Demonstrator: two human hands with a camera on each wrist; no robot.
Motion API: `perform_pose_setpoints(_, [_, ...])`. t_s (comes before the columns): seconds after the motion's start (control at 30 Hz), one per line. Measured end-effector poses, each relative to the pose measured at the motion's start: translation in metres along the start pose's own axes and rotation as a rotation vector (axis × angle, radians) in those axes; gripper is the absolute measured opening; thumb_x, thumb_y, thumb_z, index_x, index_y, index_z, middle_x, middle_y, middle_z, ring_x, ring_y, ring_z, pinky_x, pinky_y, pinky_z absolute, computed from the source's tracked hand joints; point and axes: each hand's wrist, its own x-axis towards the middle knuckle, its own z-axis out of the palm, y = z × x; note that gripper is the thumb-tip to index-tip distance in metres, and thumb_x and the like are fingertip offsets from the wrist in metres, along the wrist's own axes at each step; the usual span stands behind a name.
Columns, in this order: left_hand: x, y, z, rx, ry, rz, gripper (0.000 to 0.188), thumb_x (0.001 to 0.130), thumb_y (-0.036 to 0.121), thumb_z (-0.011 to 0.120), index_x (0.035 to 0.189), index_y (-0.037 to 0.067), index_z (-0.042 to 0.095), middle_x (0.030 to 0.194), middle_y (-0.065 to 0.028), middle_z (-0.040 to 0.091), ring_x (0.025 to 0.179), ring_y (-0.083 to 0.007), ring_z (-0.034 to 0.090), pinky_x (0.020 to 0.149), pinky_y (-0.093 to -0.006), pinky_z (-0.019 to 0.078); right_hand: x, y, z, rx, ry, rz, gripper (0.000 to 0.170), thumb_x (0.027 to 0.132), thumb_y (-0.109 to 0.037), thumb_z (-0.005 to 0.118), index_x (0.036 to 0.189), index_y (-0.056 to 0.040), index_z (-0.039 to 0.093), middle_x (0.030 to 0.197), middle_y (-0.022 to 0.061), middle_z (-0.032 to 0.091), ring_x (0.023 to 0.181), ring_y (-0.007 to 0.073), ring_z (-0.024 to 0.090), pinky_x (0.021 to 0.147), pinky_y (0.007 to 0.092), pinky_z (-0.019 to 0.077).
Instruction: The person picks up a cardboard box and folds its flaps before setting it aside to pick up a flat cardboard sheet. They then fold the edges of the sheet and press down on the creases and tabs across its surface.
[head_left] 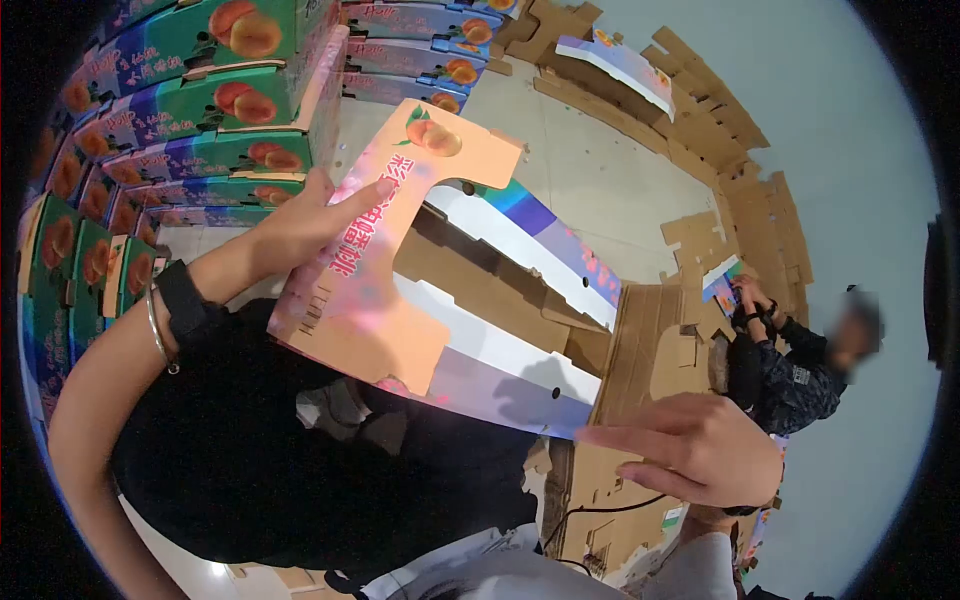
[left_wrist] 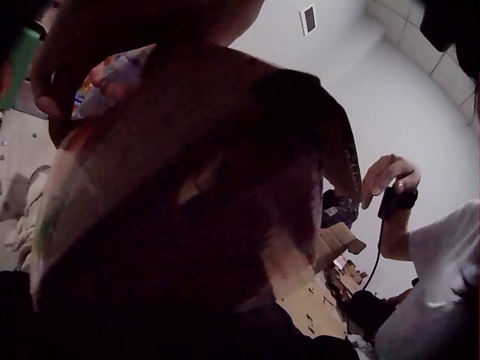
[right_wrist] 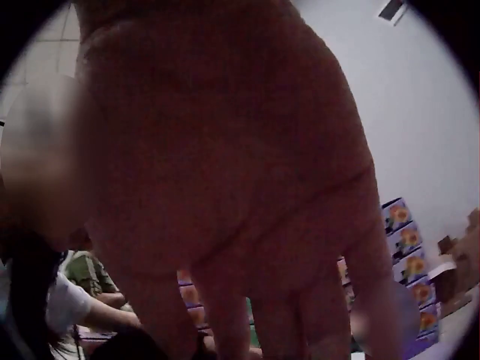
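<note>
A partly folded cardboard fruit box (head_left: 395, 335), printed with peaches and pink lettering, lies tilted across the person's lap. Its top shows a wide gap between the flaps, with bare brown board inside. The left hand (head_left: 290, 222) grips the near printed end, thumb laid over the panel and the other fingers behind its edge. In the left wrist view the same box (left_wrist: 172, 180) appears dark and close. At the far lower corner is the right hand (head_left: 705, 450), its fingers extended and fingertips right by the blue side panel. The right wrist view shows that palm (right_wrist: 232, 172) with straight fingers.
Stacks of printed fruit boxes (head_left: 215, 110) stand at the left and back. Flattened brown cardboard (head_left: 650, 350) lies beyond the box, with more along the wall. Another person (head_left: 790, 360) sits at the right, handling a printed piece. A black cable (head_left: 610, 508) runs near the right wrist.
</note>
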Motion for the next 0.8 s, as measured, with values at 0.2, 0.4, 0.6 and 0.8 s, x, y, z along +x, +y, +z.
perform_pose_setpoints(0.2, [-0.002,0.003,-0.002,-0.041,0.016,-0.026,0.074,0.082,0.064,0.058,0.105,-0.003,0.041,0.092,-0.0119,0.052,0.081,-0.0126,0.055,0.063,-0.0264,0.0481,0.096,0.057,-0.001,-0.004,0.267,-0.062,0.055,0.087,-0.031,0.064,0.135,-0.0098,0.048,0.126,0.0208,0.054,0.114,0.0355,0.054,0.096,0.0397,0.0439])
perform_pose_setpoints(0.4, [0.0,-0.006,-0.005,-0.048,0.016,0.015,0.093,0.078,0.068,0.06,0.11,-0.017,0.037,0.098,-0.021,0.056,0.087,-0.018,0.06,0.075,-0.0281,0.049,0.161,0.164,0.058,-0.061,0.208,0.016,0.103,0.073,-0.042,0.077,0.149,-0.0087,0.016,0.146,0.0225,0.03,0.134,0.0361,0.033,0.109,0.0385,0.0303])
perform_pose_setpoints(0.6, [0.009,0.004,0.0,0.033,0.0,-0.099,0.074,0.086,0.063,0.053,0.114,-0.004,0.04,0.101,-0.0173,0.056,0.092,-0.0179,0.058,0.081,-0.0308,0.0476,0.166,0.18,0.076,0.194,0.321,-0.037,0.109,0.066,-0.04,0.081,0.149,-0.0085,0.018,0.119,0.0209,0.047,0.111,0.0361,0.048,0.097,0.041,0.038])
perform_pose_setpoints(0.8, [0.016,0.016,0.001,0.102,-0.027,-0.081,0.069,0.092,0.056,0.048,0.127,-0.003,0.04,0.108,-0.0185,0.058,0.099,-0.0198,0.057,0.086,-0.0323,0.0461,0.165,0.185,0.1,0.151,0.47,0.052,0.108,0.062,-0.04,0.081,0.148,-0.0093,0.023,0.11,0.0177,0.049,0.103,0.033,0.05,0.092,0.0406,0.0403])
